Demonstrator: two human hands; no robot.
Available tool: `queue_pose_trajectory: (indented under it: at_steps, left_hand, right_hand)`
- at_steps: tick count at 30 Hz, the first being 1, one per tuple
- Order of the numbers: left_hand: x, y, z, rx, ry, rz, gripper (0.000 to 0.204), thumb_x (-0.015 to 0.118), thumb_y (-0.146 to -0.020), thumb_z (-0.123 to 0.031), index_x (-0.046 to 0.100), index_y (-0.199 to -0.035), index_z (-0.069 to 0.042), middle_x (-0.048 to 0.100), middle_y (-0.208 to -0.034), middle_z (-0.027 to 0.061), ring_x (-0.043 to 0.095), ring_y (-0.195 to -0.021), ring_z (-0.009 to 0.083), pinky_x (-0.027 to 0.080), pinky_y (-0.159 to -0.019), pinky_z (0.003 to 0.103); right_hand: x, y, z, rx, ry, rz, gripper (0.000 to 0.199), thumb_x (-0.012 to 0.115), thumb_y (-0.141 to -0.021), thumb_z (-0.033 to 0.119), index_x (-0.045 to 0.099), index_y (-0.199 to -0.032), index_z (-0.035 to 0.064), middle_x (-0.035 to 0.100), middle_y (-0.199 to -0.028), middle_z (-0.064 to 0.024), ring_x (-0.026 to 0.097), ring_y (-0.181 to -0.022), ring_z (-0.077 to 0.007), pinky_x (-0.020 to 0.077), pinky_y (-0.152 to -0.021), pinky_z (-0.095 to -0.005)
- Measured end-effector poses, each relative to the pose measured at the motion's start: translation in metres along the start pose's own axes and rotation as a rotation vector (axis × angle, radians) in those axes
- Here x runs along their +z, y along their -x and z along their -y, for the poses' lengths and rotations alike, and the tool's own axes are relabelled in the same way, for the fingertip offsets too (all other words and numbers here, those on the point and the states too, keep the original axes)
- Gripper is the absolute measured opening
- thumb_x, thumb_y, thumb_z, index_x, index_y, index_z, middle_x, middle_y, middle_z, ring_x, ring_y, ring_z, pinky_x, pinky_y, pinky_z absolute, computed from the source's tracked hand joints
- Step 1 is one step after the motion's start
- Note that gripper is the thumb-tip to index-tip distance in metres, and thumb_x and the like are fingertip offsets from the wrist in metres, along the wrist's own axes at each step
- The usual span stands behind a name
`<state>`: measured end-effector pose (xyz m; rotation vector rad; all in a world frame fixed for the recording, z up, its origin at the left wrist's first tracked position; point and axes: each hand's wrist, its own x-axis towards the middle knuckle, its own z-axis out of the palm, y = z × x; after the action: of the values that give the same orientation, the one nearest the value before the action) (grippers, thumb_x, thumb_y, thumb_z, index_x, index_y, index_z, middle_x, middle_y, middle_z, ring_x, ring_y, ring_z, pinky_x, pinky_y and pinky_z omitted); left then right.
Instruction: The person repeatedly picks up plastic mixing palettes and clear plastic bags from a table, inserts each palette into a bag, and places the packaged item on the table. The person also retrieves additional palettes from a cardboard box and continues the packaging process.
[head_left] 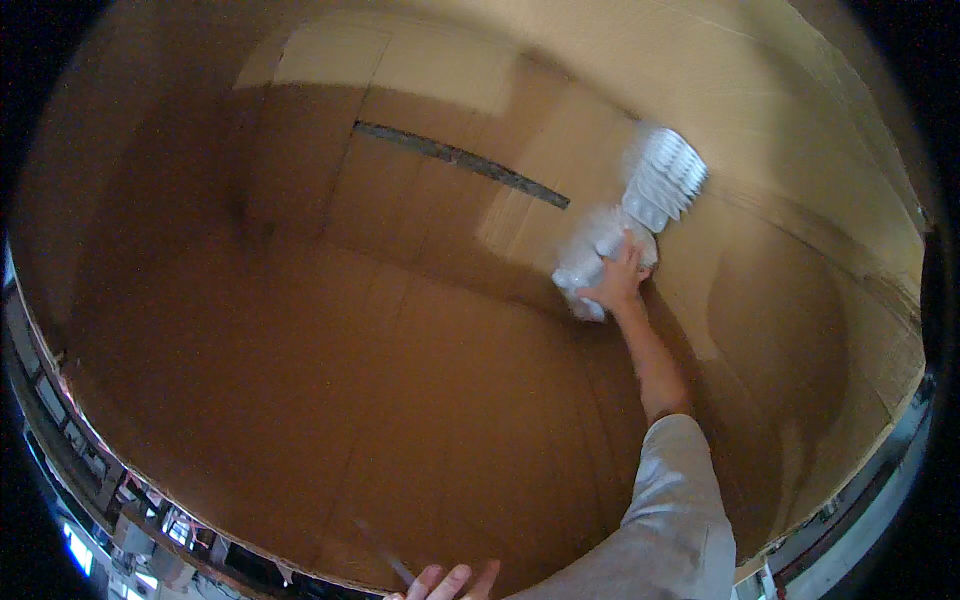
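Observation:
Deep inside a large cardboard box, my right hand lies over a bundle of white plastic pieces in clear wrap. Its fingers and thumb are spread around the near side of the bundle. Touching that bundle on the far side is a second wrapped stack of white ribbed plastic pieces, nested in a row. What kind of pieces they are I cannot make out. At the lower edge of the view, the fingers of my left hand curl over the near rim of the box; the rest of that hand is out of view.
A dark narrow slit runs between the flaps in the box's bottom. Tall cardboard walls surround my reaching arm. A thin pale strip shows blurred beside my left fingers. Beyond the rim at lower left are cluttered shelves or equipment.

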<state>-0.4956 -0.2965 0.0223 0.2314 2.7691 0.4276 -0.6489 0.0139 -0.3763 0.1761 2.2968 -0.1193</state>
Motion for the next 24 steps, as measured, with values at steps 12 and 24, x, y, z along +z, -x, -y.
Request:
queue_pose_trajectory:
  at_steps: [12,24]
  left_hand:
    - [0.006,0.001,0.01,0.111,0.09,0.113,0.045,0.061,-0.071,-0.028,0.059,-0.116,-0.029,0.044,-0.137,-0.0101,0.048,-0.114,0.0078,0.04,-0.083,0.023]
    - [0.001,0.02,0.014,0.079,0.36,0.005,0.084,0.078,-0.058,-0.029,0.042,-0.132,-0.015,0.019,-0.15,0.0073,0.028,-0.133,0.025,0.026,-0.106,0.038]
  right_hand:
    - [0.027,-0.004,0.001,-0.075,0.038,-0.139,0.096,0.082,-0.041,0.055,0.059,-0.12,0.0046,0.008,-0.149,-0.0205,0.01,-0.135,-0.0442,0.0167,-0.11,-0.0523]
    - [-0.17,0.156,0.141,-0.635,-1.347,0.233,0.074,0.078,-0.058,0.014,0.047,-0.124,0.0022,0.054,-0.119,-0.0094,0.055,-0.106,-0.0226,0.0478,-0.087,-0.036]
